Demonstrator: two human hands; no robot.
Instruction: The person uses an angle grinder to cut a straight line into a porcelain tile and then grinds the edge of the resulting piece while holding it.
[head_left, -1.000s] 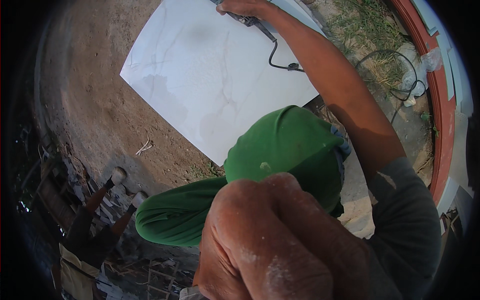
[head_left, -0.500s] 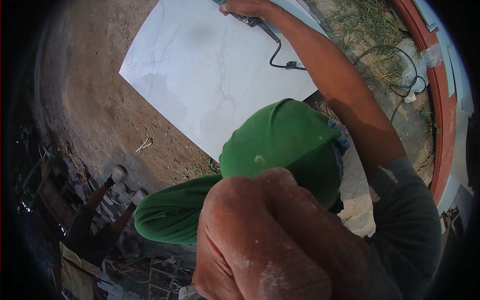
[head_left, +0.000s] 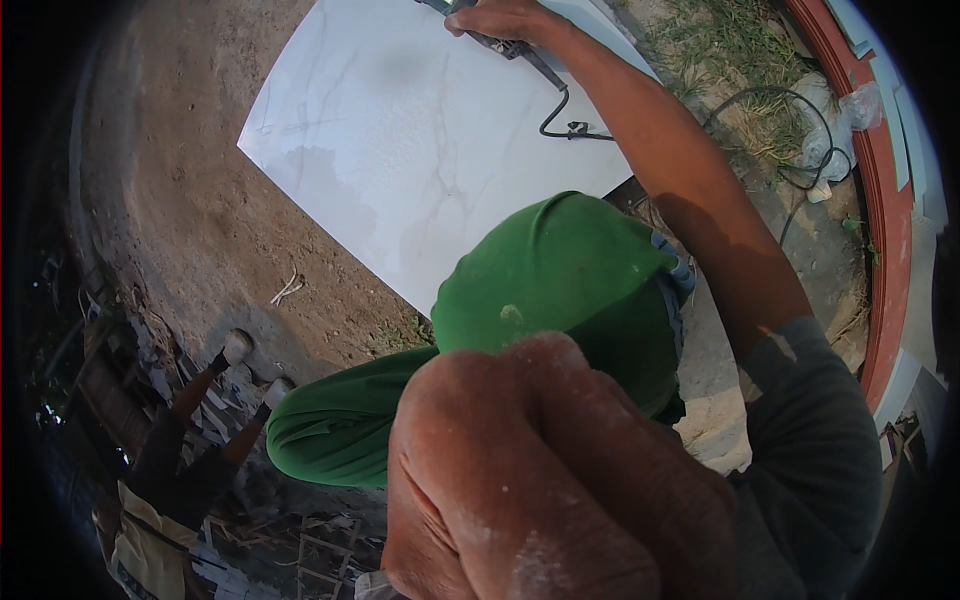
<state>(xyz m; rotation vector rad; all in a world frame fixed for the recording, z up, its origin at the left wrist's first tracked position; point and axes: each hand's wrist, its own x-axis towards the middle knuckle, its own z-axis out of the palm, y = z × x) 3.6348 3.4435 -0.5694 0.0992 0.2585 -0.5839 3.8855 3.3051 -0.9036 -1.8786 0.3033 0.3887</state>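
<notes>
My right hand (head_left: 490, 18) grips a corded power tool (head_left: 505, 45), partly cut off at the top edge, on a white marble-look slab (head_left: 370, 160). Its black cord runs over the slab under my forearm. My left hand (head_left: 530, 470) looms very close at bottom centre, fingers curled and knuckles dusted pale; whatever it holds is hidden. Behind it, my bent legs in green trousers (head_left: 550, 260) reach up to the slab's near edge.
Another person's legs (head_left: 190, 400) stand at lower left beside dark debris (head_left: 110, 380). Dirt ground (head_left: 170, 200) lies left of the slab. At right are grass (head_left: 720, 40), a looped cable, crumpled clear plastic (head_left: 825, 130) and a red-edged strip (head_left: 880, 250).
My right hand and the tool have shifted slightly right and down over the slab. My left hand and green-clad knee appear slightly higher and further left.
</notes>
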